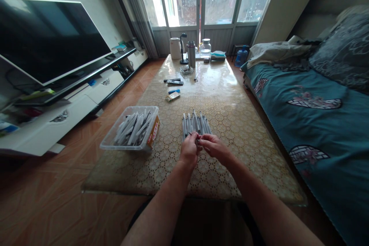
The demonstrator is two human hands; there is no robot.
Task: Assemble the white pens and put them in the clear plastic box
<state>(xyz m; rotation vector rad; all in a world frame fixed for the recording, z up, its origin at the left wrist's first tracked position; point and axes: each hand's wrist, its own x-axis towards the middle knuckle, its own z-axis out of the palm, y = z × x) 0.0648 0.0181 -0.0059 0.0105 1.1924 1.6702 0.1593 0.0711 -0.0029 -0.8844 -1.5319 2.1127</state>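
My left hand [189, 148] and my right hand [212, 146] meet over the table's near half, both with fingers closed. Between their fingertips is a small, thin dark piece, too small to name. Just beyond the hands lies a row of several pale, pen-like tubes [196, 121] with dark ends, side by side and pointing away from me. My hands cover the near ends of some of them. Left of the hands stands a clear plastic box [105, 138] with an orange label, holding many similar white tubes [135, 127].
The patterned table [230, 123] carries a lighter-coloured small box [173, 96], remotes [173, 81], a glass ashtray [186, 70], a steel flask [191, 54], a kettle [175, 48] and a glass jug [205, 48]. A sofa [311, 123] flanks it at right, a TV cabinet [72, 111] at left.
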